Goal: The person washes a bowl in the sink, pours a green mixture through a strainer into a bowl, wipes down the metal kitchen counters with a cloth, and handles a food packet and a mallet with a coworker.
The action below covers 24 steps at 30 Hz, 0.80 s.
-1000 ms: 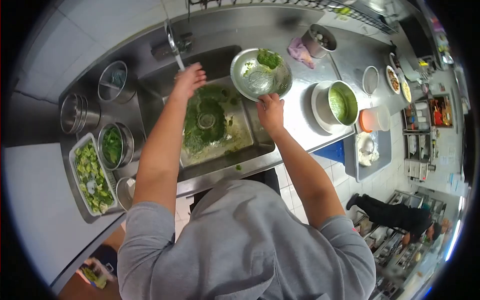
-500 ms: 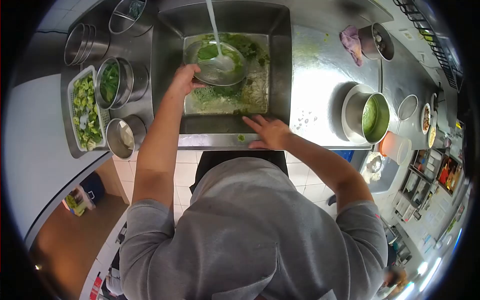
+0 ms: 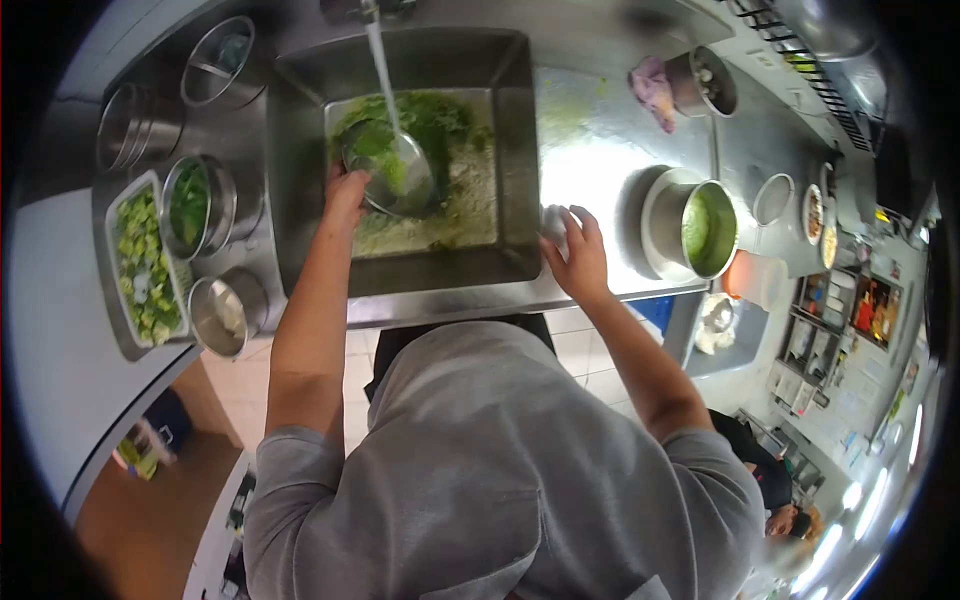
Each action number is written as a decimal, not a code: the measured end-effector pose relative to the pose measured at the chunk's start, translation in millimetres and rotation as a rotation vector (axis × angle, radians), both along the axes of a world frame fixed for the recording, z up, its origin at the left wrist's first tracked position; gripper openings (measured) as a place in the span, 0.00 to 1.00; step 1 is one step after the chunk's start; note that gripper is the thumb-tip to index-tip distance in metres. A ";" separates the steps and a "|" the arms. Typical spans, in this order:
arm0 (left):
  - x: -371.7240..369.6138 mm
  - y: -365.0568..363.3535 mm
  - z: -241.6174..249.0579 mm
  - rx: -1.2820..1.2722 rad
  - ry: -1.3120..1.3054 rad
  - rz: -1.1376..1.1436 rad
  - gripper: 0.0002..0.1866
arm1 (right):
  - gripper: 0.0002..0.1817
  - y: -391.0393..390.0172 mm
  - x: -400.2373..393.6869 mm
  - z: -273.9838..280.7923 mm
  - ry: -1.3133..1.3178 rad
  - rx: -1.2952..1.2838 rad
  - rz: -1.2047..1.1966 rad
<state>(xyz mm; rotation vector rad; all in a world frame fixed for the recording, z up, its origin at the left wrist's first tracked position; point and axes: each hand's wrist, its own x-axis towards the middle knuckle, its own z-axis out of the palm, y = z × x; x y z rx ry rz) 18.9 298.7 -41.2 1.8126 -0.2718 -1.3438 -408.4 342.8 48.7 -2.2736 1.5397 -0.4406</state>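
Observation:
My left hand (image 3: 345, 197) grips the rim of a round metal bowl (image 3: 418, 190), fingers closed on its left side. The bowl tilts inside the steel sink (image 3: 400, 275), under a stream of running water (image 3: 382, 75). Bright green leafy bits show in it. Chopped green leaves (image 3: 445, 112) lie on the sink floor around it, in cloudy water. My right hand (image 3: 580, 258) is at the sink's right edge, above the steel counter (image 3: 585, 130), with its fingers apart. A pale grey patch shows by its fingertips.
Left of the sink stand a white basket (image 3: 180, 290) of cut greens, a pot (image 3: 205, 205) with leaves and a smaller pot (image 3: 245, 300). On the right are a pot (image 3: 722, 262) of green liquid, a pink cloth (image 3: 652, 92) and a strainer (image 3: 773, 200). Another person (image 3: 765, 470) is behind at right.
The view has shifted. My left hand has tipped the bowl further over under the water. My right hand has moved from the sink's front edge to its right edge.

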 end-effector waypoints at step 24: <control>-1.1 -10.6 0.7 0.235 0.104 -0.218 0.21 | 0.10 -227.6 325.6 -52.5 -1.207 0.896 -0.382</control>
